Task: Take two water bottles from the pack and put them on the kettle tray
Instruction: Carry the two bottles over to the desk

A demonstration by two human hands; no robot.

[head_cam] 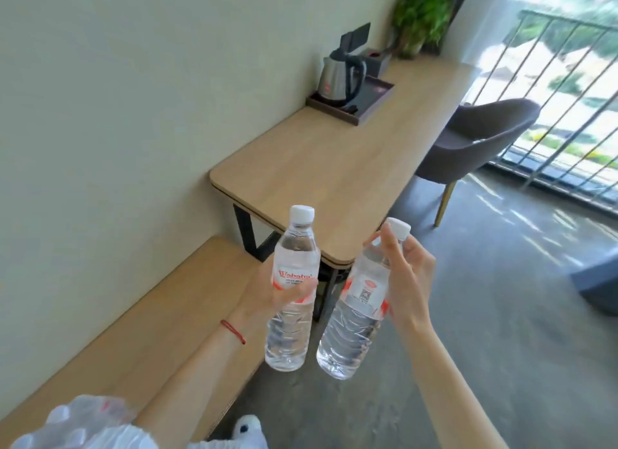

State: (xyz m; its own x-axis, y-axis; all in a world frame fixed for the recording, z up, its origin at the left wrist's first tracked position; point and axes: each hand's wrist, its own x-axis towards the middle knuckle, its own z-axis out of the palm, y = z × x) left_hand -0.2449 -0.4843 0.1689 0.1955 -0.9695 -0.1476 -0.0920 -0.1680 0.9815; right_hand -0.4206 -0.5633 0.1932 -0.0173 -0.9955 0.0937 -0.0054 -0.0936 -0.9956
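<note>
**Both bottles in hand; tray lies ahead at about 1 o'clock**

Grip state. Left hand point(267, 294) has its fingers wrapped round the label band of the left bottle point(291, 291); fingertips show through the clear plastic at the front. That bottle stands close to upright, cap at 12 o'clock. Right hand point(406, 274) grips the right bottle point(357, 301) from its right side, fingers curled over the shoulder and neck, one fingertip just beside the white cap. This bottle is tilted, cap toward 1 o'clock, base toward 7 o'clock. The two bottles are near each other but apart.

Key relation. The kettle tray point(374, 105) sits on the far part of the wooden desk point(327, 167), well apart from both hands, at roughly 1 o'clock from them. The kettle point(339, 79) fills the tray's left portion; the bare floor of the tray lies to the kettle's right. The right hand looks slightly nearer that bare part. My judgement: the carry remains to be done, and both bottles need to go down base first, the right one righted beforehand.

Counts. Bottles held: 2. Trays: 1. Kettles: 1. Pack point(83, 422): 1, at the lower left edge, wrapped in plastic; the number of bottles left in it cannot be told.
</note>
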